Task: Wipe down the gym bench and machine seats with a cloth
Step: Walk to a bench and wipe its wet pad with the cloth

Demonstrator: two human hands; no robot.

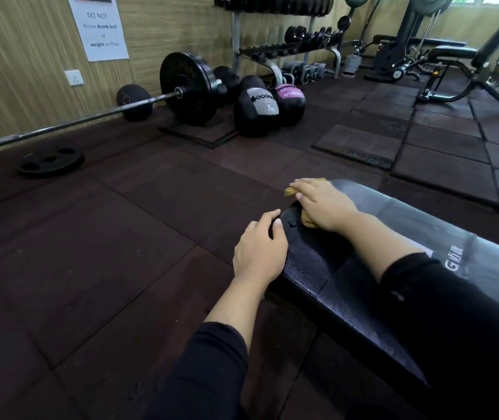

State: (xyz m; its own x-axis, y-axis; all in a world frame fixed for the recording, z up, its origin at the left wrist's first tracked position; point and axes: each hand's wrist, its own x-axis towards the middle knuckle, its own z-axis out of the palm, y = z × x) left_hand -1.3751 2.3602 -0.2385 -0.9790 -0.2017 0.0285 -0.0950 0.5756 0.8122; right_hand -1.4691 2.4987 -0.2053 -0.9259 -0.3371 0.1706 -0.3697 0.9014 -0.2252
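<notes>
I see my right hand (pixel 322 204) lying flat on a yellow-brown cloth (pixel 295 190), with the fingers straight and pressing it down. The cloth sits on the far left end of the black bench (pixel 400 268), and bits of it stick out past my fingers and under my palm. The bench pad runs from the near right up to the middle of the scene. My left hand (pixel 259 248) rests on the left edge of the bench, just beside the right hand. Its fingers curl over that edge and hold it.

Far off on the left, a barbell (pixel 181 92) lies by the wall. Two round medicine balls (pixel 257 112) sit just right of it. A flat weight plate (pixel 51 162) lies on the dark floor (pixel 121 237). A dumbbell rack (pixel 287 34) stands at the far wall.
</notes>
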